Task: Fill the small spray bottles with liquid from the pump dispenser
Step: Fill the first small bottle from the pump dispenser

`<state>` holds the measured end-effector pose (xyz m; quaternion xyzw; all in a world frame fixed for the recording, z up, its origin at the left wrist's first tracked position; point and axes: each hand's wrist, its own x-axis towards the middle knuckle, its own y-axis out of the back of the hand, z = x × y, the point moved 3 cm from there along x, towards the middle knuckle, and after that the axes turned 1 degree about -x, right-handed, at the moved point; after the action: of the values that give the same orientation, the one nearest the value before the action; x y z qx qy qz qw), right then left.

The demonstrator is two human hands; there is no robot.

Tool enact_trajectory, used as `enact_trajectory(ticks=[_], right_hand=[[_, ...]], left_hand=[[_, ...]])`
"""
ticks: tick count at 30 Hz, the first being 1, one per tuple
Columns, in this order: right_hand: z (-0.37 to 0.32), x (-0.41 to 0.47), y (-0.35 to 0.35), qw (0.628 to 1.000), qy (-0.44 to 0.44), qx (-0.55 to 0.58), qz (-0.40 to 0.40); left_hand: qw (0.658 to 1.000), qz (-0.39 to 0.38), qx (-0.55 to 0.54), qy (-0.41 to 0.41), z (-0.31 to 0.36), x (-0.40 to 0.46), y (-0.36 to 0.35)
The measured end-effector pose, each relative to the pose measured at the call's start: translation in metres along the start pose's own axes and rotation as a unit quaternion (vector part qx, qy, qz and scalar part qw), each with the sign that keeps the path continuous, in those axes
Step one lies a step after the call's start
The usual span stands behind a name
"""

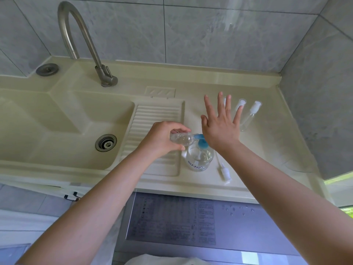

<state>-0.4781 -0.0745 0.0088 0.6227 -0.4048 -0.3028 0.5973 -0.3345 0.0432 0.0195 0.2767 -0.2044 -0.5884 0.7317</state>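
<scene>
Two hands: left hand (pixel 162 138) grips a small spray bottle (pixel 181 139) tilted on its side; right hand (pixel 219 125) is spread flat, heel on the blue pump head (pixel 202 144).
Worktop (pixel 267 150): carries everything, beside the sink (pixel 66 121).
Pump dispenser (pixel 199 158): upright, near the front edge.
Spare bottles (pixel 252 113): capped, lying behind the right hand.
Loose sprayer top (pixel 225 172): just right of the dispenser.
Advice: keep the bottle mouth touching the spout, press slowly, steady the dispenser against tipping.
</scene>
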Motion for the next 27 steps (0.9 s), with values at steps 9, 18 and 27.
enact_trajectory(ticks=[9, 18, 27], right_hand=[[-0.001, -0.002, 0.005, 0.999, -0.008, 0.005, 0.032], [0.001, -0.008, -0.008, 0.999, -0.026, 0.041, 0.025], [-0.001, -0.006, -0.008, 0.999, -0.017, 0.016, -0.048]], left_hand=[[1.0, 0.004, -0.008, 0.004, -0.001, -0.003, -0.001], [1.0, -0.002, -0.005, 0.009, -0.002, -0.004, -0.005], [1.0, 0.008, -0.002, 0.0, 0.0, -0.004, -0.006]])
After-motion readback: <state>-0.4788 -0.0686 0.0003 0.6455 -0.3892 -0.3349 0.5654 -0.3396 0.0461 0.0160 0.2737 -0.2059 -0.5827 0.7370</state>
